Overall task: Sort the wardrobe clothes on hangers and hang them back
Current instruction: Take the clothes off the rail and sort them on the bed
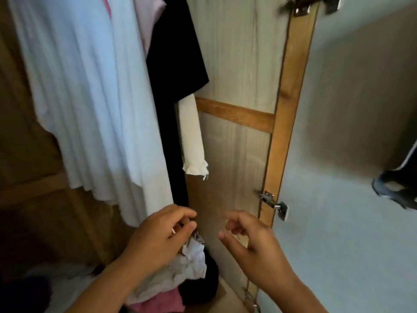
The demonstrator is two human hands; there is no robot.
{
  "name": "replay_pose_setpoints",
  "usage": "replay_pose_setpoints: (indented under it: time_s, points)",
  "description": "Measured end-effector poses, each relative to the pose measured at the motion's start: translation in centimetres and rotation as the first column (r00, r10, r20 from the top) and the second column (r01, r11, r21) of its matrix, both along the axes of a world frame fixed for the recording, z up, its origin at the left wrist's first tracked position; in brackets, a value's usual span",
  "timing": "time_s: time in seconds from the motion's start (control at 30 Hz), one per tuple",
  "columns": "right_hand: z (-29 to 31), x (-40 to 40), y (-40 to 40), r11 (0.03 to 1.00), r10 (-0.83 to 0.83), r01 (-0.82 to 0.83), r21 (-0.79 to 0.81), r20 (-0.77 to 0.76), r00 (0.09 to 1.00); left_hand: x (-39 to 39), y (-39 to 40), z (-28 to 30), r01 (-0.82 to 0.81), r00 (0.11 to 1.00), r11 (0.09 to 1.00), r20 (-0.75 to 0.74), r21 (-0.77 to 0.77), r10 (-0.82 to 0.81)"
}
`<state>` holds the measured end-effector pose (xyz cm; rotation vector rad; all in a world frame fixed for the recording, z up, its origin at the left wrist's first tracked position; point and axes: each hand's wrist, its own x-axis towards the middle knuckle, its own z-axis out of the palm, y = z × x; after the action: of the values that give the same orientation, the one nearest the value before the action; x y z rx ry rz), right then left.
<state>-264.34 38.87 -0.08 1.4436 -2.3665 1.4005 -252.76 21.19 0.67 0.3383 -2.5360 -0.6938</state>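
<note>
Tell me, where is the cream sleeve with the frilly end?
In the head view, the cream sleeve hangs near the middle, just right of the black garment and in front of the wardrobe's wooden side panel, above the left hand.

At the bottom of the frame, the wardrobe floor (222, 291) holds a messy pile of clothes. A crumpled white cloth (191, 260) lies on top near the bottom middle. A pink cloth (162, 301) sits under it at the bottom edge. A black cloth (203, 283) lies just to the right, against the wooden side wall (234, 154).
</note>
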Motion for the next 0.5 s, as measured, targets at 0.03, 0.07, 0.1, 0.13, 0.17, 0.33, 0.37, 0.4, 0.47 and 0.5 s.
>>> replay_pose_setpoints:
  time_s: [0.03,0.07,0.1,0.13,0.17,0.33,0.37,0.4,0.47,0.5]
  points:
    - [1.0,-0.3,-0.5,1.0,0.026,-0.026,-0.012,0.005,1.0,0.2,-0.1,1.0,-0.024,0.999,1.0,-0.038,-0.02,0.023]
    - [2.7,-0.7,-1.5,0.997,0.065,-0.066,-0.048,-0.013,0.998,0.4,-0.7,2.5,-0.059,0.993,0.997,-0.1,-0.044,0.054]
    - [4.0,-1.0,-2.0,0.993,0.075,-0.077,-0.084,-0.031,0.997,0.5,-1.0,3.6,-0.074,0.987,0.995,-0.144,-0.061,0.065]
    - [5.3,-1.3,-2.6,0.99,0.072,-0.078,-0.122,-0.051,0.996,0.3,-1.3,4.9,-0.08,0.982,0.993,-0.18,-0.086,0.063]
    - [6.9,-1.5,-3.3,0.984,0.082,-0.092,-0.154,-0.071,0.994,0.3,-1.6,6.3,-0.089,0.975,0.99,-0.211,-0.113,0.063]
    - [15.3,-2.8,-6.7,0.931,0.123,-0.148,-0.333,-0.094,0.988,-1.0,-3.2,14.2,-0.145,0.925,0.967,-0.375,-0.21,0.057]
    - [16.8,-3.0,-7.4,0.913,0.106,-0.137,-0.384,-0.102,0.989,-1.4,-3.6,15.8,-0.167,0.912,0.955,-0.406,-0.244,0.056]
    - [18.4,-3.4,-8.3,0.89,0.087,-0.127,-0.438,-0.11,0.99,-1.8,-4.1,17.5,-0.196,0.9,0.939,-0.432,-0.283,0.058]
    - [21.4,-3.9,-9.8,0.838,0.071,-0.117,-0.533,-0.107,0.992,-2.6,-5.0,20.9,-0.232,0.88,0.91,-0.473,-0.345,0.045]
    - [23.1,-4.2,-10.5,0.813,0.069,-0.118,-0.571,-0.107,0.992,-3.1,-5.4,22.6,-0.242,0.866,0.895,-0.5,-0.374,0.025]
